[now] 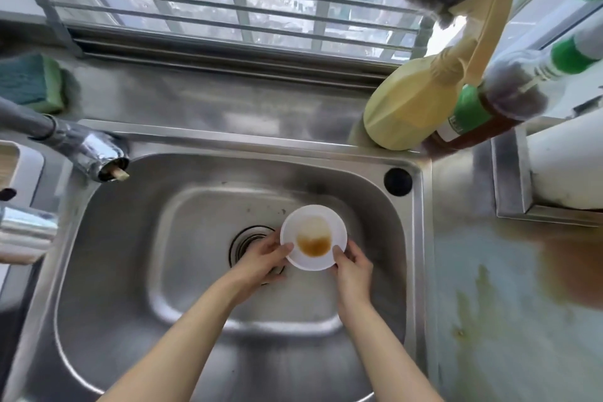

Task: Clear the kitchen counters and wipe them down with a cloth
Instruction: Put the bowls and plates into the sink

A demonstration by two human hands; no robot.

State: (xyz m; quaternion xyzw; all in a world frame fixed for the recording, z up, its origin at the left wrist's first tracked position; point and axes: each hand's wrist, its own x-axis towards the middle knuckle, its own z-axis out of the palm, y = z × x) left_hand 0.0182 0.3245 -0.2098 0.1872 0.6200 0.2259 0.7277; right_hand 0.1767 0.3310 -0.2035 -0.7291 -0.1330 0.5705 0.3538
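Head view: left hand (pixel 261 259), right hand (pixel 354 268) grip dish (pixel 340 232) rim; underside fingers hidden.

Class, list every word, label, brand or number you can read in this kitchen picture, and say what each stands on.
Nothing can be read.
Green label on the brown sauce bottle: pale marks, too blurred to read.
Yellow bottle and white bowl: no print visible.
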